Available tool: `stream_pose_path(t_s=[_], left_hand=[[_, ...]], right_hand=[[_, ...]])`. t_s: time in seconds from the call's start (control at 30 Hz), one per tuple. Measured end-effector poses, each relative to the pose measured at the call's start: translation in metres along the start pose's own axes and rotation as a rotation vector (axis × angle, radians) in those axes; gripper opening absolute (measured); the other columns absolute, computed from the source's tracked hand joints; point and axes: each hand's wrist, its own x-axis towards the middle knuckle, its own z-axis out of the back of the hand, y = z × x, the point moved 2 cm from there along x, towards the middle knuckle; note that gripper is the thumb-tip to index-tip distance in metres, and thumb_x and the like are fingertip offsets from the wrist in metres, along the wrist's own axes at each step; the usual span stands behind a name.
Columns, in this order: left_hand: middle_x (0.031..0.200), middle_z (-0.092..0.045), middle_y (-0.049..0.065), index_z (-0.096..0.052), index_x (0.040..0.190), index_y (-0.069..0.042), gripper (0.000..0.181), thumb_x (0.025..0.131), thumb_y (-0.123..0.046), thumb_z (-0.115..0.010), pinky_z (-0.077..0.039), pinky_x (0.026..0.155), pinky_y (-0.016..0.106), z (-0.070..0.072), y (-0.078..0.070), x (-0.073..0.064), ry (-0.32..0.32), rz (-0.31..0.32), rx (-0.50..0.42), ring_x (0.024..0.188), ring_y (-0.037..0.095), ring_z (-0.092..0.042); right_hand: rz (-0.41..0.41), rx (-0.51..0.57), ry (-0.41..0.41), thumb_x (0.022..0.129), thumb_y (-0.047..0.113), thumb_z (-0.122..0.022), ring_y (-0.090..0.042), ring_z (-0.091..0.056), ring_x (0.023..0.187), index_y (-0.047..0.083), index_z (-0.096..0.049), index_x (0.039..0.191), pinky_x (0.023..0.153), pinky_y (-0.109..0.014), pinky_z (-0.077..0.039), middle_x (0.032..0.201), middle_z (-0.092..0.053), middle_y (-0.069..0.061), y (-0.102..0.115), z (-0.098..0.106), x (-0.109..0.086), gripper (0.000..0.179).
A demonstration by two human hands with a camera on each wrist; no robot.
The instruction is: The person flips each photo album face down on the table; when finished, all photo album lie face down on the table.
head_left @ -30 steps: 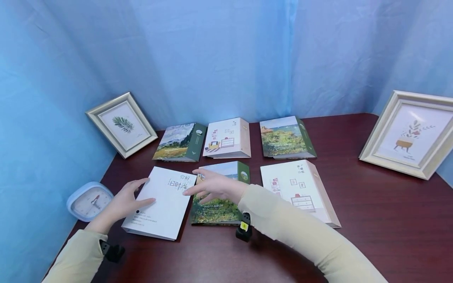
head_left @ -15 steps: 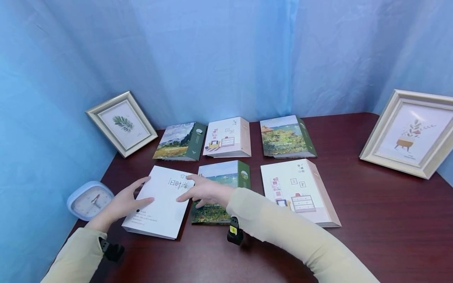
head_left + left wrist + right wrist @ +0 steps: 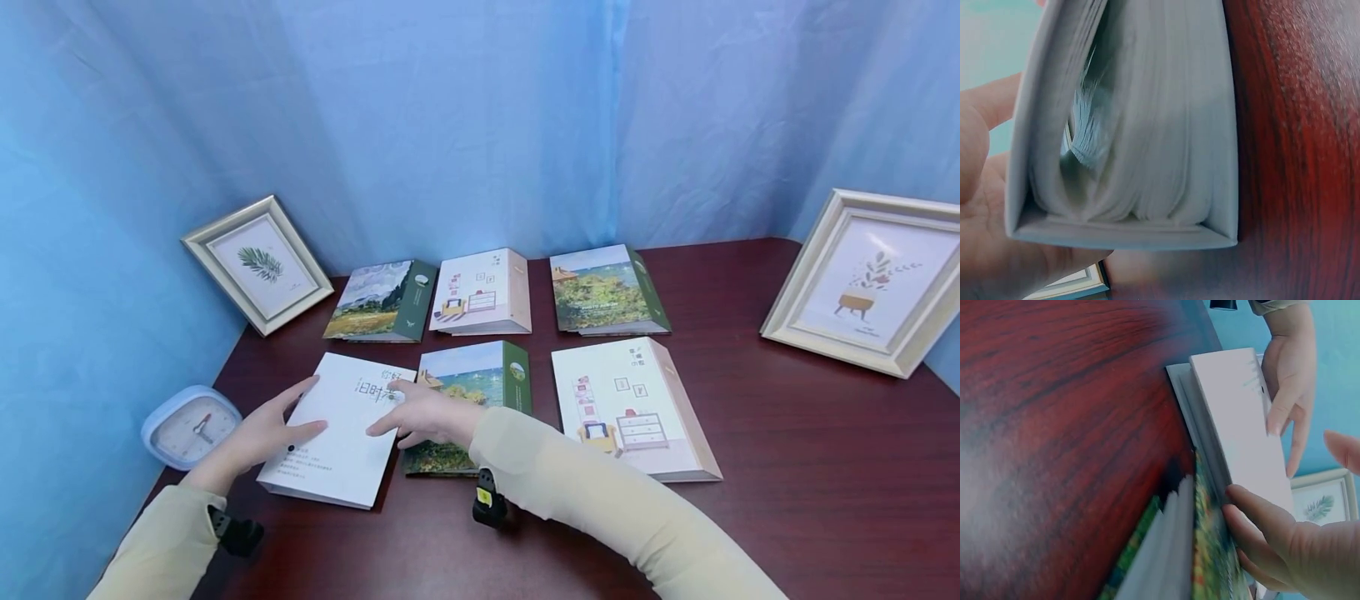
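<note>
A white photo album [image 3: 347, 442] with Chinese lettering lies at the left front of the table. My left hand [image 3: 258, 429] is at its left side, thumb extended over the cover; in the left wrist view that hand [image 3: 997, 206] shows beside the spine, and the album's page ends [image 3: 1141, 112] face the camera. My right hand [image 3: 423, 414] reaches across a green landscape album [image 3: 465, 379] to the white album's right side. In the right wrist view its fingers [image 3: 1257, 512] lie fairly straight at the white album's edge, with the thumb lifted away.
A white illustrated album [image 3: 622, 408] lies at right. Behind stand a mountain-picture album [image 3: 375, 300], another illustrated one [image 3: 480, 292] and a seaside one [image 3: 603, 292]. A blue clock [image 3: 191, 427] and picture frames [image 3: 258, 265] [image 3: 870, 283] flank them. Blue curtain [image 3: 450, 125] closes the back.
My right hand has moved left, further over the white album's right edge. The left hand and the albums have stayed in about the same place.
</note>
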Motion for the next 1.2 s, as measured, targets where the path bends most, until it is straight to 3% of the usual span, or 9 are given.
stream_pose_path(t_s=[0.27, 0.4, 0.53, 0.67, 0.87, 1.03, 1.2], left_hand=[[0.153, -0.016, 0.029, -0.014, 0.152, -0.005, 0.091, 0.088, -0.043, -0.064, -0.024, 0.106, 0.064, 0.001, -0.001, 0.001, 0.0, -0.007, -0.015, 0.137, 0.05, -0.02], [0.153, -0.016, 0.029, -0.014, 0.152, -0.004, 0.09, 0.088, -0.043, -0.064, -0.024, 0.106, 0.064, 0.001, 0.001, 0.0, -0.005, -0.016, -0.026, 0.137, 0.05, -0.02], [0.153, -0.016, 0.029, -0.014, 0.152, -0.003, 0.09, 0.088, -0.043, -0.064, -0.023, 0.107, 0.062, 0.001, 0.003, 0.0, -0.008, -0.024, -0.044, 0.138, 0.049, -0.019], [0.153, -0.017, 0.028, -0.015, 0.151, -0.003, 0.089, 0.088, -0.042, -0.064, -0.022, 0.108, 0.061, 0.0, 0.006, 0.001, -0.02, -0.017, -0.057, 0.138, 0.049, -0.018], [0.154, -0.016, 0.028, -0.015, 0.152, -0.005, 0.088, 0.089, -0.043, -0.063, -0.024, 0.108, 0.061, 0.0, 0.007, 0.001, -0.017, -0.016, -0.073, 0.138, 0.048, -0.02], [0.154, -0.015, 0.028, -0.012, 0.153, -0.01, 0.087, 0.09, -0.046, -0.059, -0.028, 0.104, 0.062, 0.001, 0.01, 0.0, -0.007, 0.001, -0.073, 0.135, 0.047, -0.024], [0.157, -0.003, 0.024, 0.001, 0.153, -0.016, 0.087, 0.093, -0.047, -0.054, -0.022, 0.105, 0.064, 0.006, 0.013, -0.001, 0.023, 0.001, -0.164, 0.14, 0.048, -0.013]], right_hand=[[0.022, 0.011, -0.043, 0.088, 0.002, -0.063, -0.039, -0.053, 0.116, 0.006, -0.033, 0.146, 0.084, -0.04, -0.055, 0.14, -0.039, -0.022, -0.002, -0.005, 0.003, 0.065], [0.039, 0.003, -0.085, 0.089, -0.003, -0.059, -0.023, -0.061, 0.083, 0.005, -0.039, 0.141, 0.078, -0.035, -0.056, 0.128, -0.048, -0.02, -0.003, -0.007, 0.006, 0.057], [0.061, 0.034, -0.117, 0.088, -0.01, -0.055, -0.015, -0.049, 0.061, 0.006, -0.045, 0.137, 0.076, -0.034, -0.057, 0.113, -0.052, -0.015, -0.008, -0.01, 0.011, 0.053], [0.08, 0.077, -0.163, 0.085, -0.014, -0.055, -0.015, -0.057, 0.062, 0.01, -0.05, 0.134, 0.072, -0.034, -0.057, 0.104, -0.054, -0.012, -0.013, -0.014, 0.015, 0.055], [0.092, 0.155, -0.208, 0.086, -0.013, -0.055, -0.015, -0.056, 0.06, 0.016, -0.053, 0.132, 0.065, -0.031, -0.056, 0.092, -0.056, -0.011, -0.019, -0.016, 0.019, 0.055], [0.113, 0.219, -0.202, 0.088, -0.013, -0.053, -0.015, -0.055, 0.064, 0.014, -0.053, 0.132, 0.073, -0.035, -0.057, 0.1, -0.052, -0.013, -0.019, -0.015, 0.021, 0.052], [0.127, 0.265, -0.192, 0.089, -0.013, -0.051, -0.013, -0.054, 0.064, 0.016, -0.053, 0.132, 0.07, -0.034, -0.056, 0.104, -0.055, -0.013, -0.019, -0.014, 0.023, 0.052]])
